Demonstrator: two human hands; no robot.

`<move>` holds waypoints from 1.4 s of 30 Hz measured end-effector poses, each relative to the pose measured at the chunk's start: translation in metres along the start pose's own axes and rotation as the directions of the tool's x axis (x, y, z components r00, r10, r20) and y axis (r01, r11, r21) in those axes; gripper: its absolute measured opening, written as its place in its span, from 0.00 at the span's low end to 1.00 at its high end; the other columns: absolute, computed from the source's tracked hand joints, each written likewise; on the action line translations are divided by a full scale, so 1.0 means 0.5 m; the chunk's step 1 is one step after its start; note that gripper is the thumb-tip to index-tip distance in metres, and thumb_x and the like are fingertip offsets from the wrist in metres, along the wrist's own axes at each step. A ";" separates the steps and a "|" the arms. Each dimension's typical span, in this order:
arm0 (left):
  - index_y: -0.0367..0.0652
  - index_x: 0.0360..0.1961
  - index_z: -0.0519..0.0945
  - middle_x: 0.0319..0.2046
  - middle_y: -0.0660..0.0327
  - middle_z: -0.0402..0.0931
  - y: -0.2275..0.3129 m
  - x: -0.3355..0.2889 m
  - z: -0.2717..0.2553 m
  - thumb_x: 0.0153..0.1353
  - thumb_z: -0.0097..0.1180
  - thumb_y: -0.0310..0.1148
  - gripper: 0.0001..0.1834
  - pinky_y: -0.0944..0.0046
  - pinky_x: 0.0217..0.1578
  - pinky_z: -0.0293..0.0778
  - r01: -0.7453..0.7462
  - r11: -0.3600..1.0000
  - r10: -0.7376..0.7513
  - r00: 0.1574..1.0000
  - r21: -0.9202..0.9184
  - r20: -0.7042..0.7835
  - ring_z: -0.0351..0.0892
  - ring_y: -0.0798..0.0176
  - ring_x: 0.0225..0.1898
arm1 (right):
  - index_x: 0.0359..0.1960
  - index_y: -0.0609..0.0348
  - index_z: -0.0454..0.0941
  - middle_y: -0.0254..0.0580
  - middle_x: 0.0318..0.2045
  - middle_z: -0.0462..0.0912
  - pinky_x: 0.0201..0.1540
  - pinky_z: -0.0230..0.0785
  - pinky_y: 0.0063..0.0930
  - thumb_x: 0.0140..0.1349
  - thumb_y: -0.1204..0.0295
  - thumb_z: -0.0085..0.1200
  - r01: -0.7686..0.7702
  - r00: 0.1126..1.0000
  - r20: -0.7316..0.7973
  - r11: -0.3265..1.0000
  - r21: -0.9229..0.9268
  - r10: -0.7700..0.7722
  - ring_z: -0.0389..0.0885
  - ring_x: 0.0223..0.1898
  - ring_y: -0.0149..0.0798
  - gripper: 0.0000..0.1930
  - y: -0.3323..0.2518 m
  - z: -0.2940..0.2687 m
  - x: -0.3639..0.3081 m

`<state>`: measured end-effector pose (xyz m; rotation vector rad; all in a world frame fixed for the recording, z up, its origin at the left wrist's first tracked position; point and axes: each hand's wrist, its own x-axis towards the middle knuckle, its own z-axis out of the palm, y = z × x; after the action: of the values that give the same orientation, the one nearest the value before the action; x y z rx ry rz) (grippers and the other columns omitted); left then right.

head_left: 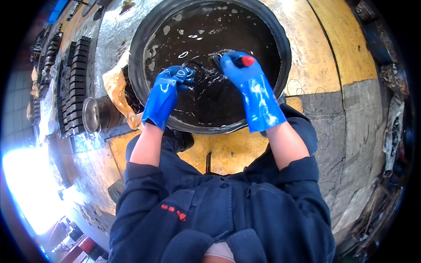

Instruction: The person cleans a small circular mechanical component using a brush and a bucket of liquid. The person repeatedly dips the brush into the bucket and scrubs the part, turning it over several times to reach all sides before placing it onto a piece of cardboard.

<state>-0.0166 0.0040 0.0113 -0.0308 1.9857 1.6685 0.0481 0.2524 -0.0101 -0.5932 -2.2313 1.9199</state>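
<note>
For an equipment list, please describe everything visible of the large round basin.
The large round basin has a dark, thick, wavy rim, perhaps rubber or plastic. It stands upright on the floor, holding dark liquid with pale foam patches. A crumpled tan sheet lies by its left side. The gloved left hand and right hand are over it, contact unclear.

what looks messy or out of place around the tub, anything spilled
The crumpled tan sheet bunched by the left side of the black tub looks untidy. The liquid inside is dark with pale patches floating on it, so it looks dirty. Whether any has spilled, the picture doesn't clearly show.
</note>
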 end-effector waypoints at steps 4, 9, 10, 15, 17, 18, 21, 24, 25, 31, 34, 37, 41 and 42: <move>0.36 0.63 0.89 0.47 0.59 0.92 0.011 -0.004 0.010 0.75 0.71 0.47 0.26 0.63 0.52 0.83 -0.048 0.930 0.046 0.999 0.365 0.014 0.90 0.65 0.51 | 0.49 0.56 0.92 0.39 0.38 0.94 0.42 0.84 0.32 0.73 0.60 0.71 -0.265 0.964 0.137 0.815 0.515 0.226 0.91 0.37 0.36 0.14 -0.024 -0.010 0.003; 0.32 0.64 0.87 0.53 0.56 0.92 -0.068 0.042 -0.011 0.75 0.73 0.41 0.26 0.58 0.61 0.83 -0.409 0.783 0.425 0.902 0.469 0.077 0.90 0.59 0.55 | 0.48 0.54 0.92 0.37 0.37 0.93 0.37 0.83 0.31 0.72 0.60 0.73 -0.405 0.909 0.166 0.708 0.579 0.383 0.89 0.33 0.33 0.12 -0.009 -0.021 0.016; 0.33 0.64 0.87 0.53 0.56 0.92 -0.062 0.039 -0.005 0.75 0.73 0.41 0.26 0.58 0.60 0.83 -0.416 0.787 0.429 0.900 0.456 0.080 0.90 0.59 0.55 | 0.47 0.54 0.92 0.37 0.37 0.93 0.36 0.82 0.31 0.72 0.60 0.73 -0.407 0.905 0.152 0.706 0.579 0.397 0.89 0.32 0.33 0.12 -0.010 -0.026 0.013; 0.38 0.62 0.89 0.50 0.56 0.92 -0.044 0.038 0.014 0.75 0.72 0.40 0.21 0.60 0.56 0.84 -0.307 0.942 0.303 0.952 0.137 0.050 0.90 0.61 0.52 | 0.46 0.50 0.90 0.36 0.31 0.91 0.26 0.76 0.29 0.72 0.60 0.73 -0.431 0.866 0.082 0.654 0.622 0.493 0.85 0.24 0.32 0.10 -0.004 -0.049 0.028; 0.37 0.61 0.90 0.49 0.59 0.92 -0.011 0.016 0.023 0.76 0.72 0.40 0.21 0.62 0.54 0.83 -0.172 0.985 0.172 0.985 -0.013 -0.008 0.89 0.65 0.51 | 0.45 0.49 0.89 0.36 0.30 0.91 0.25 0.76 0.28 0.72 0.61 0.73 -0.467 0.838 0.084 0.630 0.620 0.539 0.85 0.24 0.32 0.09 0.001 -0.047 0.029; 0.37 0.61 0.90 0.51 0.60 0.93 -0.010 0.009 0.023 0.76 0.72 0.39 0.20 0.63 0.55 0.83 -0.177 0.981 0.177 0.984 -0.078 -0.011 0.89 0.65 0.52 | 0.44 0.49 0.89 0.36 0.30 0.91 0.25 0.76 0.28 0.71 0.61 0.74 -0.508 0.813 0.092 0.622 0.596 0.576 0.85 0.23 0.32 0.09 0.010 -0.047 0.041; 0.38 0.60 0.91 0.51 0.60 0.93 -0.026 0.006 0.019 0.77 0.71 0.38 0.18 0.64 0.56 0.82 -0.185 0.953 0.200 0.979 -0.238 0.040 0.89 0.65 0.53 | 0.42 0.50 0.89 0.35 0.29 0.91 0.25 0.77 0.28 0.71 0.61 0.74 -0.521 0.811 0.125 0.611 0.596 0.571 0.85 0.23 0.32 0.09 0.043 -0.048 0.050; 0.41 0.64 0.88 0.58 0.59 0.92 -0.044 0.022 -0.007 0.79 0.69 0.42 0.20 0.64 0.57 0.82 -0.173 0.961 0.194 0.977 -0.214 0.084 0.91 0.63 0.58 | 0.41 0.53 0.89 0.34 0.30 0.90 0.29 0.77 0.26 0.73 0.59 0.73 -0.449 0.880 0.092 0.754 0.479 0.466 0.84 0.26 0.29 0.12 0.024 -0.052 0.013; 0.42 0.64 0.88 0.58 0.59 0.92 -0.032 0.012 -0.008 0.79 0.69 0.41 0.20 0.64 0.57 0.82 -0.171 0.963 0.182 0.982 -0.210 0.038 0.90 0.63 0.57 | 0.43 0.54 0.89 0.33 0.33 0.90 0.33 0.77 0.24 0.74 0.58 0.72 -0.429 0.898 0.095 0.808 0.404 0.429 0.85 0.29 0.27 0.12 -0.005 -0.053 -0.011; 0.41 0.61 0.90 0.48 0.65 0.91 0.007 -0.024 -0.045 0.76 0.72 0.41 0.19 0.67 0.57 0.80 -0.349 0.935 0.308 0.891 -0.067 -0.335 0.87 0.68 0.51 | 0.48 0.54 0.88 0.32 0.38 0.89 0.40 0.73 0.22 0.75 0.55 0.71 -0.319 0.946 0.049 0.896 0.308 0.320 0.81 0.33 0.25 0.16 -0.051 -0.038 -0.041; 0.37 0.63 0.89 0.50 0.63 0.90 0.054 -0.069 -0.127 0.75 0.73 0.39 0.21 0.66 0.57 0.78 -0.411 0.905 0.340 0.855 -0.112 -0.392 0.84 0.69 0.50 | 0.51 0.55 0.88 0.33 0.40 0.89 0.41 0.73 0.24 0.75 0.56 0.71 -0.333 0.942 0.060 0.901 0.279 0.330 0.81 0.35 0.26 0.16 -0.047 -0.052 -0.028; 0.37 0.62 0.89 0.48 0.63 0.89 0.096 -0.086 -0.208 0.76 0.71 0.42 0.22 0.66 0.54 0.77 -0.240 0.969 0.229 0.805 0.054 -0.548 0.82 0.68 0.47 | 0.53 0.58 0.89 0.37 0.40 0.91 0.37 0.77 0.28 0.72 0.57 0.74 -0.258 0.966 0.053 0.908 0.330 0.255 0.85 0.33 0.30 0.19 -0.004 -0.068 -0.005; 0.37 0.63 0.88 0.49 0.59 0.89 0.064 -0.088 -0.356 0.77 0.67 0.43 0.23 0.62 0.54 0.79 -0.229 0.927 0.367 0.718 0.298 -0.591 0.84 0.64 0.49 | 0.54 0.60 0.89 0.40 0.41 0.91 0.36 0.78 0.29 0.71 0.56 0.75 -0.195 0.978 0.002 0.912 0.361 0.208 0.87 0.33 0.32 0.21 -0.019 -0.052 -0.023; 0.38 0.64 0.87 0.50 0.58 0.89 0.023 -0.064 -0.416 0.75 0.67 0.41 0.23 0.61 0.55 0.80 -0.203 0.923 0.368 0.709 0.326 -0.601 0.84 0.63 0.50 | 0.55 0.61 0.89 0.40 0.41 0.92 0.37 0.78 0.29 0.71 0.56 0.75 -0.187 0.981 0.010 0.915 0.358 0.196 0.87 0.34 0.32 0.22 -0.017 -0.052 -0.023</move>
<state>-0.0735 -0.1946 0.0529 -0.2664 2.8457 1.7458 0.0661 0.2708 0.0046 -0.7949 -1.7932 2.3216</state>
